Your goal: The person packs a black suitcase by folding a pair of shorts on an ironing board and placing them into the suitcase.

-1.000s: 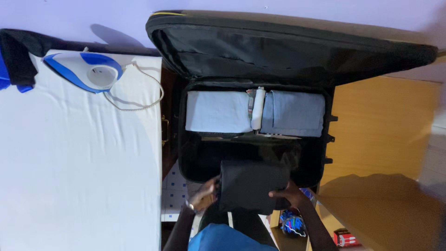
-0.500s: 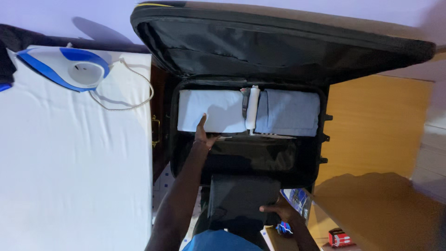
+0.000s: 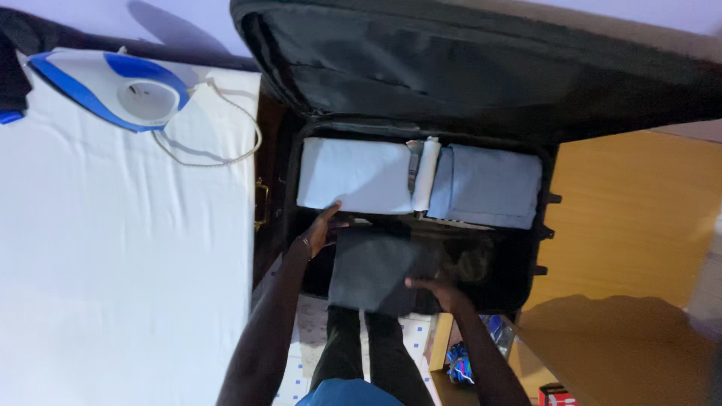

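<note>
An open black suitcase (image 3: 519,278) stands before me, its lid (image 3: 466,68) propped up at the back. Two folded pale blue garments (image 3: 353,177) (image 3: 492,186) lie side by side in its far half, with a white rolled item (image 3: 426,174) between them. A folded dark grey garment (image 3: 372,269) sits at the suitcase's near left, partly over the front rim. My right hand (image 3: 436,289) grips its near right corner. My left hand (image 3: 322,229) rests at its far left corner, just below the left pale blue garment.
A white-covered ironing surface (image 3: 113,263) fills the left, with a blue and white iron (image 3: 113,89) and its cord (image 3: 226,150) at the back. A yellow wooden panel (image 3: 624,218) lies to the right. A small red box (image 3: 553,395) and colourful item (image 3: 459,368) sit below.
The dark garment has moved forward from my lap into the suitcase. My left hand came back from the pale blue garment's edge to the dark garment's far corner.
</note>
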